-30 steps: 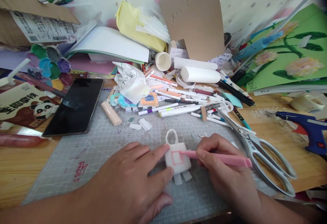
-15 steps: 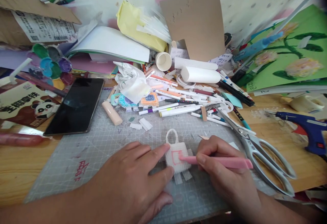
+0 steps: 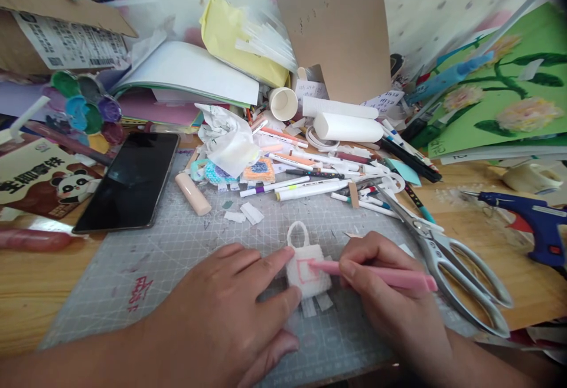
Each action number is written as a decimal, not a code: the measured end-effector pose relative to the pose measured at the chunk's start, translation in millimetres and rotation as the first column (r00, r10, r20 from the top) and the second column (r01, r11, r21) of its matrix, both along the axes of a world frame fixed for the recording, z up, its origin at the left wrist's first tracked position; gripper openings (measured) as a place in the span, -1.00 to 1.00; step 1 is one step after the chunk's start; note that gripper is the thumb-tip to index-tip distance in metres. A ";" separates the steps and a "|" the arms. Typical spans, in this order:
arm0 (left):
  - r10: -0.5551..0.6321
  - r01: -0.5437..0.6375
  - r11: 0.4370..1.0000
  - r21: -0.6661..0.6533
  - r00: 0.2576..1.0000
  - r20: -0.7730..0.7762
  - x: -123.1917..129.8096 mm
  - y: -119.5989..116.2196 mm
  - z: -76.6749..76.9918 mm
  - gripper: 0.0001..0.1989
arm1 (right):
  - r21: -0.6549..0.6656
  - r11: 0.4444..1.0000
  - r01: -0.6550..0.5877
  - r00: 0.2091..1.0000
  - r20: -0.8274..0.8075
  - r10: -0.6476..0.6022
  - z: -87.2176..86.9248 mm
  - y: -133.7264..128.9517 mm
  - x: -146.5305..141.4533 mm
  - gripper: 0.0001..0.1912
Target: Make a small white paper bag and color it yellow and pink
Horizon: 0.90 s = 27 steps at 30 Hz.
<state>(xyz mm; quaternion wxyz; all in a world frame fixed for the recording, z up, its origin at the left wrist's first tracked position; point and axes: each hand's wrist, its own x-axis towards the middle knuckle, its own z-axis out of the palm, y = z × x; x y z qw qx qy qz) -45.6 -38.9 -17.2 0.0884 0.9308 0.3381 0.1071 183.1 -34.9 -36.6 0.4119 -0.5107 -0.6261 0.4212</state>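
A small white square piece with a loop at its top (image 3: 316, 284) lies on the grey cutting mat (image 3: 177, 258). Pink lines form a square on its face. My left hand (image 3: 234, 299) rests flat beside it, fingers stretched out, with two fingertips pressing its left edge. My right hand (image 3: 390, 293) is closed around a pink marker (image 3: 398, 277), whose tip touches the pink lines. Pale strips of tape (image 3: 325, 301) stick out from under the white piece's lower and right edges.
Metal scissors (image 3: 460, 281) lie right of my right hand, with a blue glue gun (image 3: 522, 217) farther right. A black phone (image 3: 130, 181) lies at the left. Behind the mat's middle are piled markers (image 3: 312, 190), crumpled paper (image 3: 228, 140) and a white roll (image 3: 348, 128).
The marker's tip has shifted slightly up and left on the white piece. My left hand stays in place. The whole view has tilted a little.
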 end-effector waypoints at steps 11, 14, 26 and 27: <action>-0.001 0.001 1.000 0.000 1.000 -0.012 2.0 1.4 2.4 -0.75 | -0.016 1.000 -0.013 1.000 0.005 0.013 3.0 0.5 -2.1 -0.78; -0.003 0.003 1.000 -0.004 1.000 -0.015 1.9 0.9 2.0 -0.74 | -0.002 1.000 -0.005 1.000 0.017 0.005 4.8 0.0 -2.5 -0.77; -0.009 0.008 1.000 -0.029 0.999 -0.031 0.2 0.9 2.1 -0.72 | 0.038 0.998 -0.049 0.997 0.068 0.046 7.8 -0.7 -2.8 -0.81; -0.010 0.009 1.000 -0.023 1.000 -0.029 0.2 0.7 2.3 -0.72 | 0.042 0.997 -0.066 0.996 0.069 0.063 8.4 -0.6 -3.2 -0.81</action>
